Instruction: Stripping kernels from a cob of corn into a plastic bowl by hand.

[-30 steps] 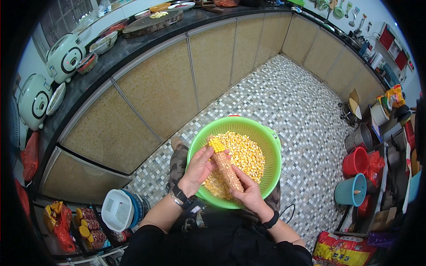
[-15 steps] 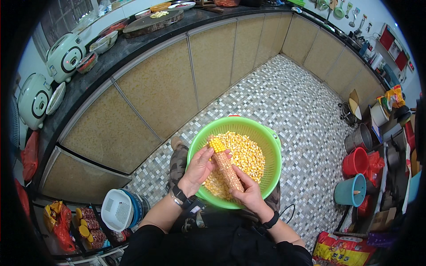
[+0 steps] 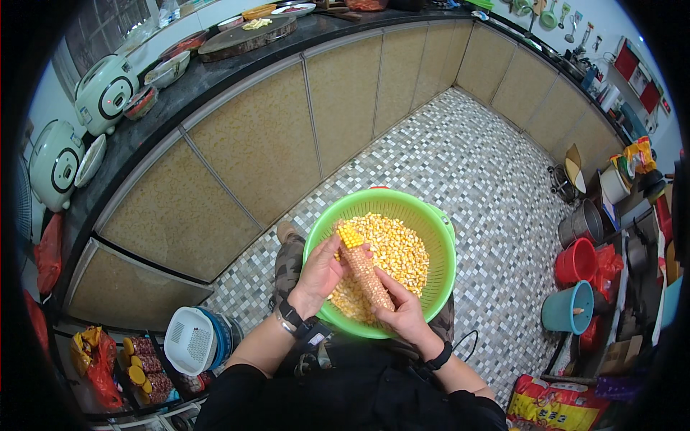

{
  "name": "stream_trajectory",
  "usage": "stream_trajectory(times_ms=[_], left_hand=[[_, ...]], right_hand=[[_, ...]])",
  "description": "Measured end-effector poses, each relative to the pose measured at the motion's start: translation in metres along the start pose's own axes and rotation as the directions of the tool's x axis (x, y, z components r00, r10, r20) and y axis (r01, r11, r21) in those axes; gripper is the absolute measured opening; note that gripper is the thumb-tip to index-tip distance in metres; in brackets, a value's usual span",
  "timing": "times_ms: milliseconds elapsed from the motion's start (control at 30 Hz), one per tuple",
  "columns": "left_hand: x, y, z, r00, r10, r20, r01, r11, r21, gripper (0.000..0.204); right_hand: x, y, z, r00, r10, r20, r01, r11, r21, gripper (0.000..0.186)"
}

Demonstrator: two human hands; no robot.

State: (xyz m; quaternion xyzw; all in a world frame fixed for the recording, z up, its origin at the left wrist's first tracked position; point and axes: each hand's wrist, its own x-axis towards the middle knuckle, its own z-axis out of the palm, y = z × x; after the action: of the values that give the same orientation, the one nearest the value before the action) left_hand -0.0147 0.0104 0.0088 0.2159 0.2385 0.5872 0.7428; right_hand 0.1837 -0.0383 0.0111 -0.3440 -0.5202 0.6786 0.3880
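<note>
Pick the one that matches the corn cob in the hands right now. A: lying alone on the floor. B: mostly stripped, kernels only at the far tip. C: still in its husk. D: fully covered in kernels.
B: the corn cob, held by the left hand and right hand over the green basin, is bare except for yellow kernels at its far tip.

Open tiled floor (image 3: 460, 165) beyond green colander (image 3: 431, 215); buckets (image 3: 571, 287) crowding the right.

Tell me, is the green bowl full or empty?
Partly full. The green bowl holds a heap of loose yellow corn kernels, but bare green wall shows around it. Both hands hold a corn cob above.
</note>
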Motion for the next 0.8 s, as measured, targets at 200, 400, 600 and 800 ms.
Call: stream_trajectory(times_ms=[200, 400, 600, 800], left_hand=[[0.0005, -0.0014, -0.0045, 1.000, -0.015, -0.026, 0.017, 0.997, 0.079, 0.045], [0.0001, -0.0001, -0.0001, 1.000, -0.002, -0.006, 0.003, 0.994, 0.107, 0.045], [0.0001, 0.0008, -0.0004, 1.000, -0.009, 0.021, 0.006, 0.989, 0.150, 0.045], [0.0005, 0.0030, 0.0006, 0.997, -0.041, 0.060, 0.044, 0.998, -0.046, 0.051]], right_hand=[[0.0002, -0.0021, 0.0017, 1.000, 0.010, -0.003, -0.010, 1.000, 0.025, 0.074], [0.0010, -0.0003, 0.0006, 1.000, -0.010, -0.011, 0.010, 1.000, -0.001, 0.075], [0.0004, -0.0034, 0.0021, 1.000, 0.013, -0.025, -0.012, 0.999, 0.047, 0.075], [0.0002, -0.0005, 0.0004, 1.000, 0.004, -0.012, -0.004, 1.000, 0.012, 0.074]])
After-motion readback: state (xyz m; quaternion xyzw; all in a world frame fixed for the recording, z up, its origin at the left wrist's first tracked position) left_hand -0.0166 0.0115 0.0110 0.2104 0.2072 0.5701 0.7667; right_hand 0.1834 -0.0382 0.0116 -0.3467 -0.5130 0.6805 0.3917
